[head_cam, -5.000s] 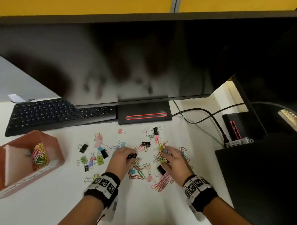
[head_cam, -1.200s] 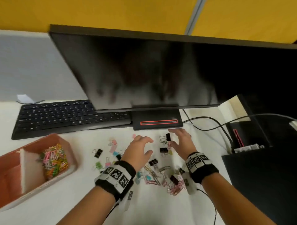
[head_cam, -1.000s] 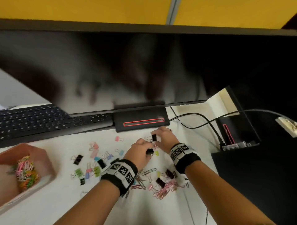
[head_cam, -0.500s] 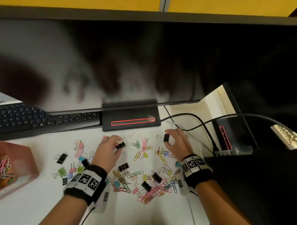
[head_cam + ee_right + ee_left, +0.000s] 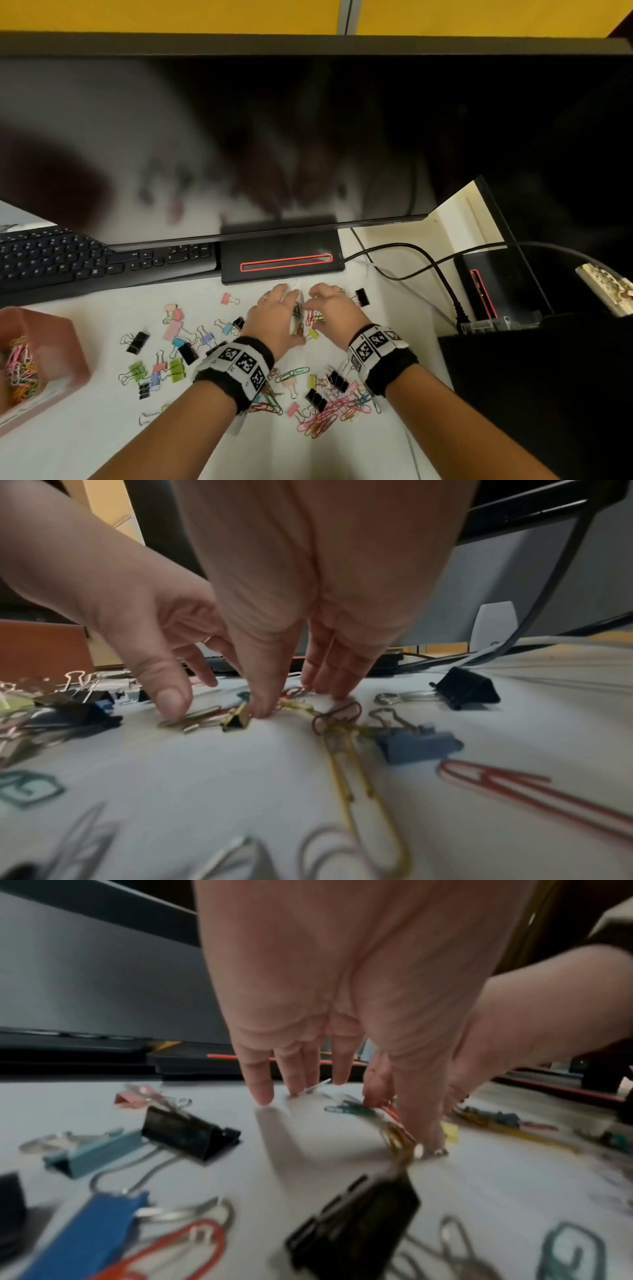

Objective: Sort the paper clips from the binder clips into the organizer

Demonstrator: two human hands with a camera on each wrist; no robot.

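Both hands are fingertips-down on the white desk, close together in front of the monitor base. My left hand [image 5: 279, 308] and right hand [image 5: 325, 305] bracket a few paper clips [image 5: 313, 317], red, yellow and green. The left thumb [image 5: 423, 1131] presses on a gold clip, and the right thumb [image 5: 260, 704] touches the desk beside a small yellow binder clip [image 5: 238, 718]. Neither hand holds anything. A black binder clip [image 5: 361, 297] lies just right of the right hand. The pink organizer [image 5: 68, 346] at the far left has coloured paper clips [image 5: 20, 370] in one compartment.
Binder clips [image 5: 171, 363] lie scattered left of my wrists, and a tangle of paper clips [image 5: 329, 414] lies under them. The monitor base [image 5: 281, 260] and keyboard [image 5: 85, 260] bound the far side. Cables [image 5: 411, 253] and a black box [image 5: 548, 394] are on the right.
Half a second ago the hands were apart, each pinching a black binder clip. They have let go and moved together over the paper clips in the middle.
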